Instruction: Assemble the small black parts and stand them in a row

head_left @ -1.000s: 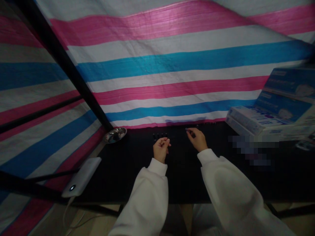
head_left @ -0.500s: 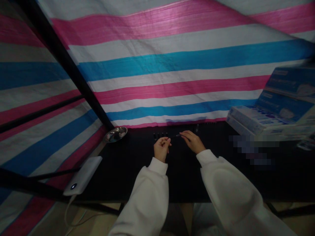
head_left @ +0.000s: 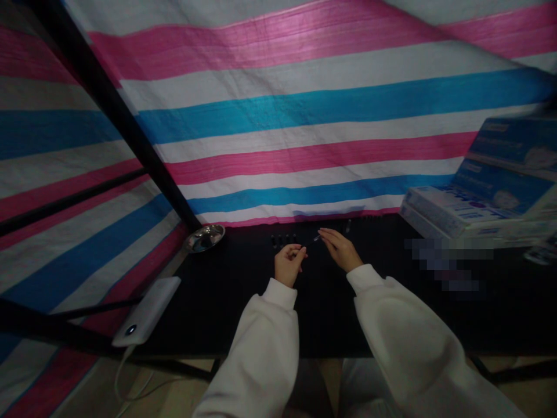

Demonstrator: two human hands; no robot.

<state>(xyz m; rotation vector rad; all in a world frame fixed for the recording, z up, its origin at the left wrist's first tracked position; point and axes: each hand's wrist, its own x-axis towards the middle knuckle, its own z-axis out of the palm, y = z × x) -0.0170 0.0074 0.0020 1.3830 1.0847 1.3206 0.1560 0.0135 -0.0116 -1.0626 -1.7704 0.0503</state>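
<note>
My left hand (head_left: 288, 265) pinches one end of a thin, dark pen-like stick (head_left: 311, 241) with a paler section toward its right end. The stick slants up to the right, above the black table. At that right end, the fingertips of my right hand (head_left: 342, 249) close on it; the exact contact is too small to make out. Just beyond my left hand, several small dark cylindrical pieces (head_left: 281, 239) stand in a row. A small greyish upright piece (head_left: 348, 226) stands behind my right hand.
A shiny metal bowl (head_left: 205, 238) sits at the table's back left corner. At the left edge lies a white power bank (head_left: 147, 312) with a cable. Blue and white boxes (head_left: 474, 212) are stacked at the right. Striped sheeting (head_left: 304, 116) hangs behind the black table (head_left: 331, 313).
My left hand has shifted slightly right and turned, and the pen-like stick now tilts more steeply up to the right. My right fingertips have risen slightly.
</note>
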